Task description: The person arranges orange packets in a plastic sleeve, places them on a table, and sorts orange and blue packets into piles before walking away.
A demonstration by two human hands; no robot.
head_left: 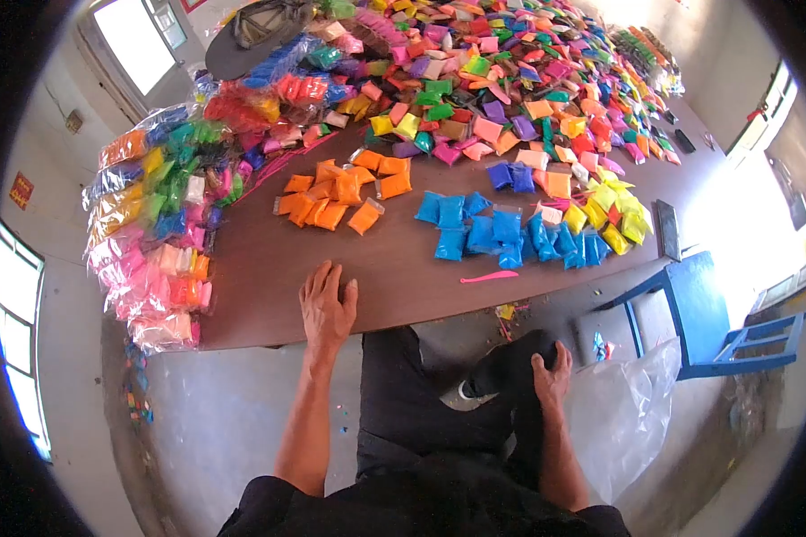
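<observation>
My left hand [328, 302] lies palm down near the front edge of the brown table, fingers stretched out and holding nothing. Beyond it sits a loose pile of small orange packets [333, 192]. On my raised knee rests my right hand [553, 372], its fingers apart and nothing visible in it. The nearest things on the table to that hand are a pink plastic modelling tool [490, 277] and a group of blue packets [505, 227]. Yellow packets [634, 219] lie to the right of the blue ones, and two dark blue packets [510, 177] behind them.
A large mixed heap of colourful packets [493, 80] covers the back of the table [269, 295]. Bundled packets in clear wrap [152, 242] line its left side. At the right stand a blue chair [703, 309] and a clear plastic bag [622, 421]. A dark phone-like object [667, 230] lies at the right edge.
</observation>
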